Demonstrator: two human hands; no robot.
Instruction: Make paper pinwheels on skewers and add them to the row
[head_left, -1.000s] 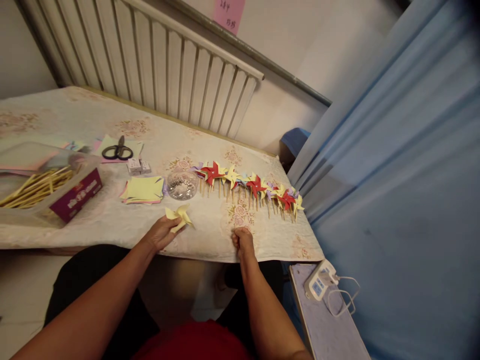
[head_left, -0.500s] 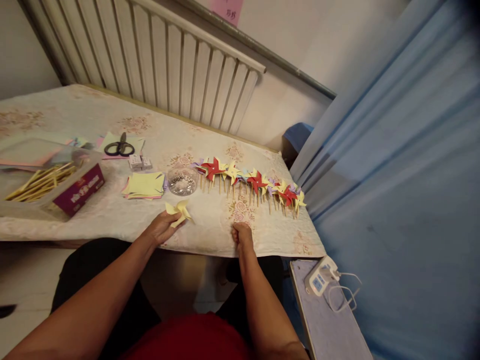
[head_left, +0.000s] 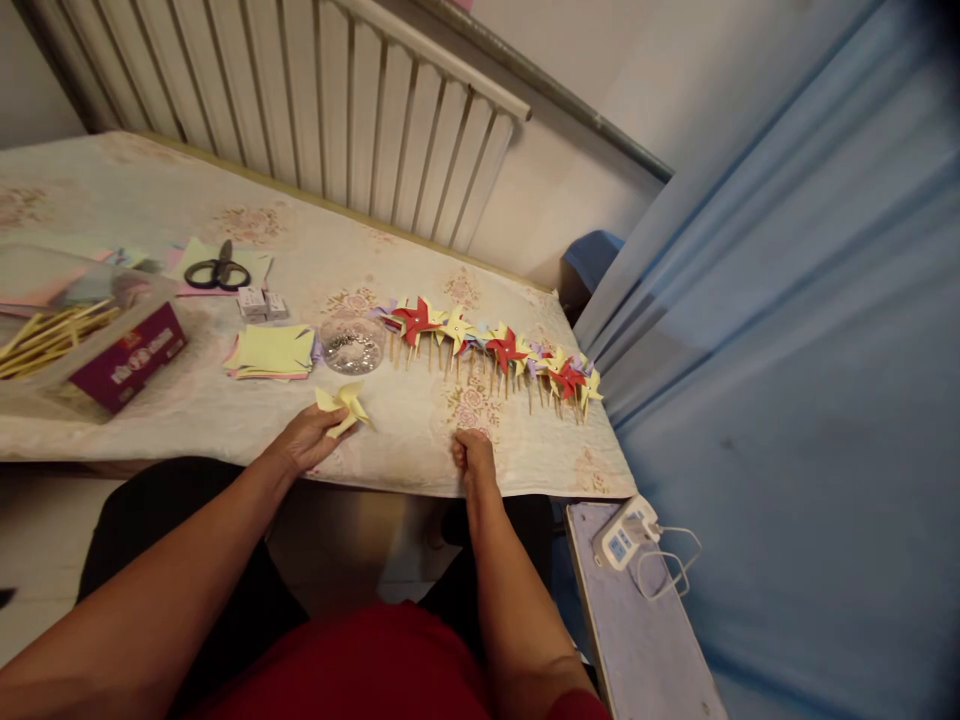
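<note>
A folded yellow paper pinwheel (head_left: 349,400) without a visible stick is pinched in my left hand (head_left: 307,440), just above the front edge of the cloth. To its right my right hand (head_left: 475,458) is closed in a loose fist over the cloth; whatever its fingers hold, if anything, is hidden. Beyond my left hand are a clear round dish (head_left: 352,347) of small shiny pieces and a stack of yellow paper sheets (head_left: 271,350). Finished pinwheels (head_left: 504,349) in red, yellow and purple, on sticks, lie in a row beyond my right hand.
On the left, a clear plastic box (head_left: 82,400) holds thin wooden sticks (head_left: 56,335). Black-handled scissors (head_left: 217,274) rest on paper behind two small white boxes (head_left: 262,304). A white power strip (head_left: 626,535) with a cable sits on a side bench. Blue curtain (head_left: 787,400) hangs at right.
The whole view has shifted slightly, so everything appears a little higher and further left. Both hands keep nearly the same pose, the left still gripping the yellow pinwheel.
</note>
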